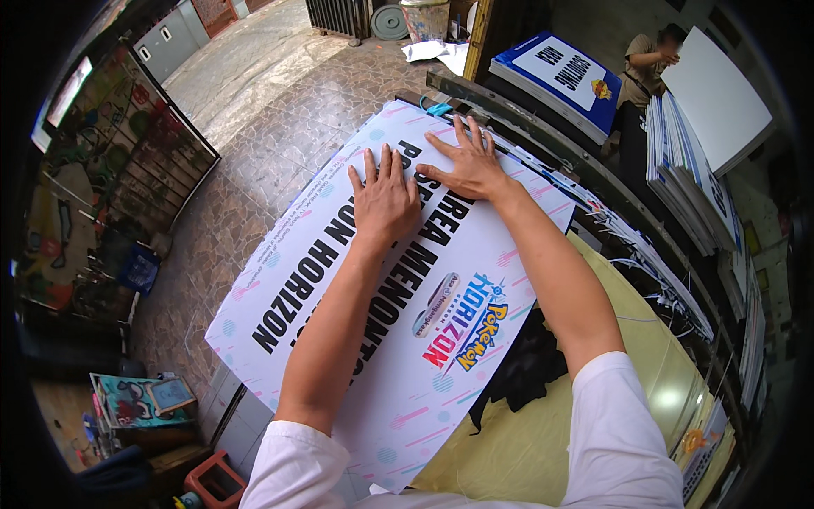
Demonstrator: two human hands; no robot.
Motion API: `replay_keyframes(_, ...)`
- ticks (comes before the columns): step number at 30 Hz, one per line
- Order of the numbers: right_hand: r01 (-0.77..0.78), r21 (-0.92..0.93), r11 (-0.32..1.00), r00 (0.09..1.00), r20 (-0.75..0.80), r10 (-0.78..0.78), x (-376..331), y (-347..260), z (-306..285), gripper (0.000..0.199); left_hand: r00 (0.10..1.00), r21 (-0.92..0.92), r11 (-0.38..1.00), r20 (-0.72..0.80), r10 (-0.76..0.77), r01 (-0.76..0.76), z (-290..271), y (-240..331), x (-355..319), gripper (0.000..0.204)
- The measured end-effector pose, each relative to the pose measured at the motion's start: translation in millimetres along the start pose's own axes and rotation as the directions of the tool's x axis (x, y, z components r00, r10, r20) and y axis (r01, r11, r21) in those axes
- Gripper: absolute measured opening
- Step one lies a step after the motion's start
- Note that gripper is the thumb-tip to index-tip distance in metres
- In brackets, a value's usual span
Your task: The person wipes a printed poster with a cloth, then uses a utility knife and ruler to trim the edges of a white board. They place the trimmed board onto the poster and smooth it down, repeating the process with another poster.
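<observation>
A large white printed sign board (381,433) with black lettering, a colourful logo and pastel stripes and dots lies slanted across the table before me. My left hand (384,197) rests palm down on its far part, fingers stretched out. Just right of it, my right hand (471,165) is spread flat near the board's far right edge. Both palms touch the printed face, and neither hand holds anything. Under the board's right side a black ragged-edged piece (526,360) shows on the yellowish table surface (543,441). My forearms cover part of the lettering.
Blue-and-white sign boards (560,81) are stacked at the back right. More white boards (687,170) stand beside a person (649,64). Paper strips (632,242) line the table's right edge. A red stool (214,482) stands lower left, near a metal gate (165,127).
</observation>
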State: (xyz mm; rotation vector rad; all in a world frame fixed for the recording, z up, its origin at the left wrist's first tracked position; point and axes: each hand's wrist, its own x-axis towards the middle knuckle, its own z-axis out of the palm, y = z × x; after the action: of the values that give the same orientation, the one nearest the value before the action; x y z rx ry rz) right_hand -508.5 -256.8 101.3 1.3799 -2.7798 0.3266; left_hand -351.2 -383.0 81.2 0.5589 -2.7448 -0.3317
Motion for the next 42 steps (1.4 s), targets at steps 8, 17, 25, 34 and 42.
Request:
replay_keyframes(8,0.089,-0.051,0.995,0.996,-0.014,-0.09,-6,5,1,0.082,1.0,0.003,1.0,-0.003,0.004,-0.004,0,1,2,0.067)
replay_keyframes(17,0.123,-0.005,0.992,0.992,0.025,-0.123,-1,14,1,0.082,1.0,0.063,0.998,0.016,-0.017,0.016,-1,3,2,0.066)
replay_keyframes(25,0.254,-0.077,0.964,0.964,0.098,-0.246,34,16,-4,0.101,1.0,0.007,1.0,-0.02,0.006,-0.006,0,1,1,0.067)
replay_keyframes(34,0.42,-0.115,0.9,0.907,0.069,-0.415,21,16,-5,0.087,1.0,0.004,1.0,-0.021,0.0,0.0,0,3,2,0.067)
replay_keyframes(42,-0.208,0.055,0.977,0.959,-0.184,0.215,-59,-31,16,0.1,1.0,0.004,1.0,-0.006,-0.02,0.02,-1,5,1,0.067)
